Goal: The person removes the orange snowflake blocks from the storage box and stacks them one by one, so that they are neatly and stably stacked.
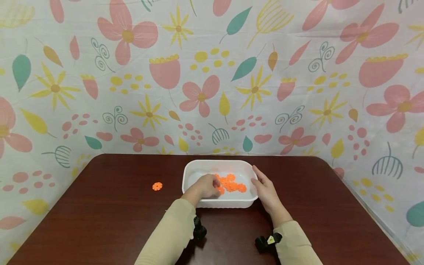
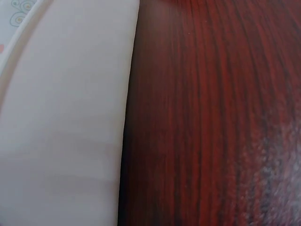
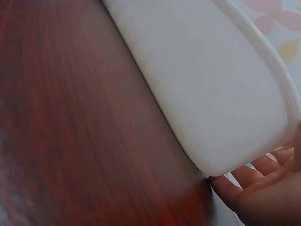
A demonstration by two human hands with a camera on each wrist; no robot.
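Observation:
A white plastic basin [image 1: 228, 203] stands on the table, with several orange flower-shaped discs [image 1: 230, 184] heaped inside. My left hand [image 1: 205, 186] reaches over the near rim into it, fingers bent down among the discs. The fingertips are partly hidden, so whether they pinch a disc is unclear. At the basin's right end, my right hand [image 1: 268, 193] holds the wall, thumb by the rim. The right wrist view shows that hand's fingers [image 3: 247, 176] against the outside of the basin. In the left wrist view, only the basin's outer wall [image 2: 66, 122] and tabletop appear.
One orange disc [image 1: 157, 186] lies by itself on the dark wooden table [image 1: 109, 221], left of the basin. A flower-printed cloth [image 1: 202, 121] hangs behind the table and along its sides. Black wrist cameras [image 1: 198, 230] are worn at both wrists.

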